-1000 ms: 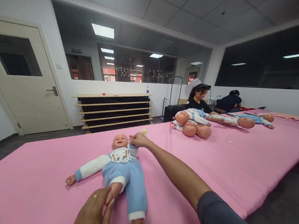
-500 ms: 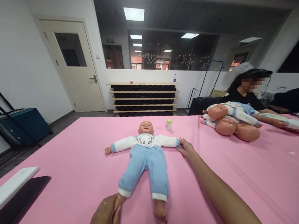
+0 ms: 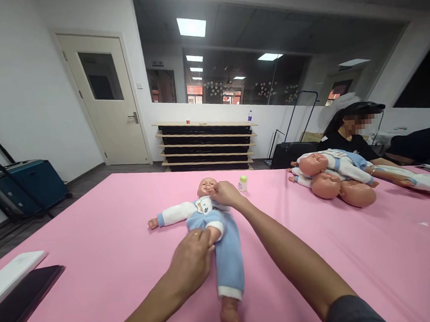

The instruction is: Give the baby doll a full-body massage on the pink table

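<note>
1. Head view: bald doll [image 3: 228, 240] on its back on the pink worktop [image 3: 105, 274], blue pants [image 3: 230, 262], white sleeves [image 3: 178, 213], elephant patch [image 3: 204, 207].
2. Left hand [image 3: 193, 258] is gripping its bent leg.
3. Right hand [image 3: 227, 194] curled by its chin, can't tell around what.

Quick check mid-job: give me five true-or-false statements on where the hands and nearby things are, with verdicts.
1. The left hand holds the doll by one leg. True.
2. The right hand is down at the doll's feet. False: the right hand is up by the doll's chin.
3. The green-lidded jar stands upright on the pink table. True.
4. The suitcase is bright red. False: the suitcase is blue.
5. The pile of dolls is right of the jar. True.
</note>
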Available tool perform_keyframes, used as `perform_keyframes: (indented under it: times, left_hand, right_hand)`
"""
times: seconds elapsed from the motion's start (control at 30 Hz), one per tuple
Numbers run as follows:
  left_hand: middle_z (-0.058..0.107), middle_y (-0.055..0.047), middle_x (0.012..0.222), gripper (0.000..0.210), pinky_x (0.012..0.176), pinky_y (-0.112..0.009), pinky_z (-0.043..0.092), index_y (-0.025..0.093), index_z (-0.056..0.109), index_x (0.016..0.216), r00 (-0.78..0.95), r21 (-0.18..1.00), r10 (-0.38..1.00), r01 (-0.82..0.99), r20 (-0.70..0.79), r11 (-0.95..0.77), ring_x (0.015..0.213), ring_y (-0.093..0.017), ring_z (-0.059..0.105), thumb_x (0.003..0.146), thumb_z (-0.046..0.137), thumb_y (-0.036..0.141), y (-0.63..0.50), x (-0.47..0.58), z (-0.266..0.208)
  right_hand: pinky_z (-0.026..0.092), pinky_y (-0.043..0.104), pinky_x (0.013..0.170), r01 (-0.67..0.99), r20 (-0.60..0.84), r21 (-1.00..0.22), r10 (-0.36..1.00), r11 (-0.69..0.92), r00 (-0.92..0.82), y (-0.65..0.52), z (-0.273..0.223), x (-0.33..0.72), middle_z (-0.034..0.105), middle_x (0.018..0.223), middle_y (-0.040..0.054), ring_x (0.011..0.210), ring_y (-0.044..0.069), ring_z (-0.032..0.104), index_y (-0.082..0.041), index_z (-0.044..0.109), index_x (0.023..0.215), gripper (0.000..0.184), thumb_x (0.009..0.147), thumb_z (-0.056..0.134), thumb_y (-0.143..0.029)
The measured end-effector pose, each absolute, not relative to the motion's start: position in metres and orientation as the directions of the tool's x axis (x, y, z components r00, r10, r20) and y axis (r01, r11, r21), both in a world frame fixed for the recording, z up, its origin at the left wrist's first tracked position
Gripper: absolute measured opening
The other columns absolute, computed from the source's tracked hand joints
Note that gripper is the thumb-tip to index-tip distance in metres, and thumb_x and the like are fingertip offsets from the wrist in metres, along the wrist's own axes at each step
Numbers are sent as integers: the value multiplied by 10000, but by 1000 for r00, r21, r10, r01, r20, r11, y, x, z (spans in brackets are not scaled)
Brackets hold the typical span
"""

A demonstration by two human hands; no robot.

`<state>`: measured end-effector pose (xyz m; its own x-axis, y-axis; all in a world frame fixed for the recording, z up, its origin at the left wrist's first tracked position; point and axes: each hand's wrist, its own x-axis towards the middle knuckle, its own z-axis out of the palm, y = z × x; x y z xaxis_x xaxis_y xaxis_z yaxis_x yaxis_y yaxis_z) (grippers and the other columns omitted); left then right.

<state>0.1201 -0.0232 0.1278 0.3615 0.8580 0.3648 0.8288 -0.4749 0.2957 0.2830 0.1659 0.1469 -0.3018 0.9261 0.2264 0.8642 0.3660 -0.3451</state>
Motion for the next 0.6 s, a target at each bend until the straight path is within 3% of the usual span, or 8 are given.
perform_keyframes:
  times: [0.07, 0.13, 0.33, 0.5, 0.57, 0.6]
  left_hand:
    - [603, -96, 910, 175, 734, -372, 476, 164, 581, 951, 399, 283, 870, 833, 289, -475, 856, -240, 571, 883, 420, 163, -6, 142, 125]
    - [611, -109, 929, 206, 768, -383, 473, 146, 590, 991, 430, 267, 865, 829, 259, -492, 883, -251, 574, 871, 423, 153, 7, 157, 119]
    - [608, -141, 960, 254, 818, -385, 457, 107, 590, 1058, 435, 292, 864, 817, 253, -497, 921, -252, 567, 886, 409, 155, 16, 166, 106]
    - [604, -107, 937, 206, 796, -366, 467, 146, 584, 1002, 382, 353, 875, 807, 298, -473, 892, -223, 573, 908, 402, 172, -7, 140, 109]
    - [610, -95, 914, 226, 765, -363, 478, 161, 577, 1028, 365, 355, 869, 805, 334, -475, 860, -219, 580, 920, 378, 174, -28, 119, 108]
    - [614, -89, 910, 235, 744, -356, 485, 170, 570, 1053, 357, 352, 864, 805, 355, -478, 843, -214, 586, 923, 374, 175, -41, 107, 106]
  right_hand:
    - [463, 301, 799, 895, 116, -212, 920, 391, -374, 167, 144, 255, 708, 1023, 174, 956, 264, 650, -110, 720, 945, 381, 864, 543, -438]
    - [460, 328, 854, 905, 43, -158, 918, 395, -393, 168, 137, 236, 682, 1097, 211, 1044, 299, 625, -80, 705, 1021, 435, 857, 570, -460]
    - [463, 384, 878, 912, -1, -201, 931, 357, -365, 171, 124, 227, 697, 1025, 230, 1031, 342, 618, -62, 707, 974, 425, 794, 663, -444]
    - [466, 351, 843, 874, 78, -353, 942, 333, -327, 173, 127, 261, 704, 984, 199, 968, 307, 631, -89, 713, 851, 353, 811, 619, -427]
    - [479, 335, 808, 801, 114, -540, 966, 257, -233, 177, 126, 291, 710, 904, 165, 899, 280, 642, -102, 697, 756, 271, 778, 651, -369]
    - [483, 321, 805, 646, 115, -746, 987, 160, -112, 180, 125, 308, 709, 870, 151, 885, 270, 642, -100, 686, 710, 201, 713, 714, -299]
